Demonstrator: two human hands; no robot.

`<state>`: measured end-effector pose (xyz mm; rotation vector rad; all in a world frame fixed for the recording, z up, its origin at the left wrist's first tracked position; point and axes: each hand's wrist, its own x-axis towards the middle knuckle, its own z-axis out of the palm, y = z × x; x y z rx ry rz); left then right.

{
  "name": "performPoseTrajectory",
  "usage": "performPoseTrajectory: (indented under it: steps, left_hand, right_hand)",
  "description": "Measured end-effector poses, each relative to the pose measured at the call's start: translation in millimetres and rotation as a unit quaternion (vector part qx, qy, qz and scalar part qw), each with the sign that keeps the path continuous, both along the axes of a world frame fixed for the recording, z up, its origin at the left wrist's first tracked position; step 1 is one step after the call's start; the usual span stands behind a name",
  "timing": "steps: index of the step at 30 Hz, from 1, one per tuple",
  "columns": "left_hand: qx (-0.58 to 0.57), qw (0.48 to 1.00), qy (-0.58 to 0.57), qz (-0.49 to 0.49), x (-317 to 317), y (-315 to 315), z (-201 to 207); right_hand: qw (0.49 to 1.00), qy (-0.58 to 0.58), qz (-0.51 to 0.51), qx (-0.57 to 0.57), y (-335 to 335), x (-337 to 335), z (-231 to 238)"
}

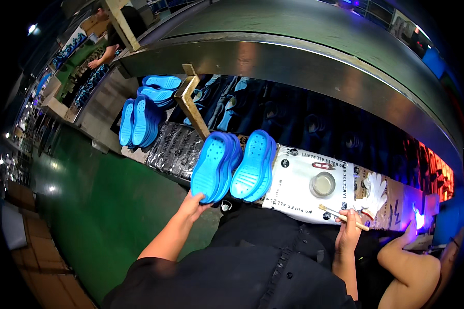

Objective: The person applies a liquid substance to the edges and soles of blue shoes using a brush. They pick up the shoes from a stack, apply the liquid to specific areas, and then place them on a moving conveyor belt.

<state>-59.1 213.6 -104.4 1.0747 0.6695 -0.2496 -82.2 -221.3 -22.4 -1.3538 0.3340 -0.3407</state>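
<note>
My left hand (192,207) is closed on the lower end of a bright blue shoe sole (211,164), thumb on top; its fingers are mostly hidden beneath. That sole tops a stack of similar ones. Right beside it stands a second stack of blue soles (252,167). In my right hand (348,232) is a brush (335,212) with a pale wooden handle, bristles pointing left over a white printed sheet (296,201). Just beyond the bristles sits a round cup (322,184) on the sheet; I cannot make out its contents. Small red-handled snips (323,166) lie behind the cup.
White gloves (375,191) lie on cardboard right of the sheet. More sole stacks (143,121) stand at far left. A metal-edged bench (294,54) and angled bracket (193,103) overhang the work. Another person's arm (410,260) is close at right, near a purple glow.
</note>
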Motion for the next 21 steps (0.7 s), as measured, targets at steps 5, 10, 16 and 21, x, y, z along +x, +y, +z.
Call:
performPoseTrajectory:
  steps: [5,10,16,21]
  left_hand:
    - [0.170,0.984,-0.055,-0.015,31,-13,-1]
    - [0.527,0.842,-0.109,-0.048,50,-2,19]
    - [0.111,0.982,-0.133,-0.075,55,4,69]
    - [0.038,0.972,-0.226,-0.053,33,-75,104]
  right_hand:
    - [1.000,-0.003,-0.022,-0.004,-4,-10,-2]
    - [0.999,-0.011,-0.035,0.016,-6,-12,-3]
    - [1.000,-0.011,-0.016,-0.006,-7,-8,5]
    - [1.000,0.002,-0.012,0.020,-5,-5,15]
